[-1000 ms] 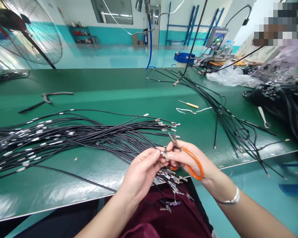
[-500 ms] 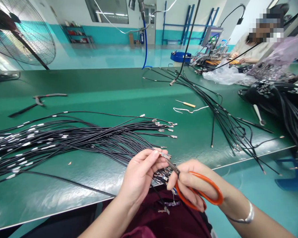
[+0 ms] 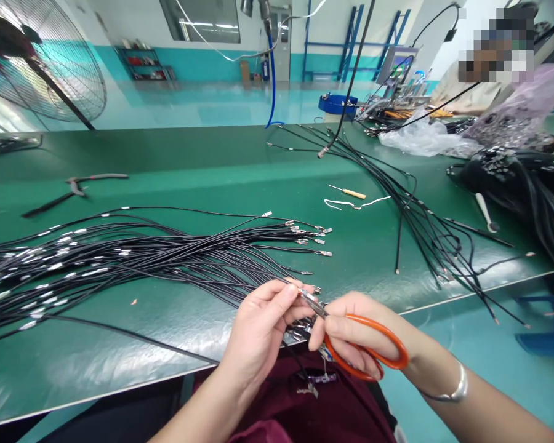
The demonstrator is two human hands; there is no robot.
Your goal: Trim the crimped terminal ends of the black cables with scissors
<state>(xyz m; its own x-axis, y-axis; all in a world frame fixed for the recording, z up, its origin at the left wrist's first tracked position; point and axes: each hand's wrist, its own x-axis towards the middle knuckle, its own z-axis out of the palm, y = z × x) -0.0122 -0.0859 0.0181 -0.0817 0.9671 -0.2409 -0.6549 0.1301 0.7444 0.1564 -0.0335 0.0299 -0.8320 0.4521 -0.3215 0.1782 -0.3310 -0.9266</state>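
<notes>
My left hand (image 3: 263, 320) pinches the end of a black cable near its small metal terminal (image 3: 303, 293), close to the table's front edge. In my right hand (image 3: 351, 326) is a pair of scissors (image 3: 382, 332) with orange handles; its blade tips touch or nearly touch that terminal. Whether the blades are parted is too small to tell. Beneath and behind my hands, more metal cable ends (image 3: 298, 332) cluster at the edge. A large bundle of black cables (image 3: 166, 246) with white labels stretches left from my hands across the green table (image 3: 166, 344).
At the back left lie grey-handled pliers (image 3: 76, 186). An awl (image 3: 351, 192) and a white cord (image 3: 351, 204) lie beyond my hands. More black cables (image 3: 397, 191) spread on the right, beside a white-handled tool (image 3: 484, 212). A person (image 3: 471, 92) sits at the far right. A dark cable (image 3: 351, 80) hangs overhead.
My right hand and the scissors have shifted slightly left, bringing the blade tips closer to the terminal. My left hand keeps its pinch. The whole view has shifted a little.
</notes>
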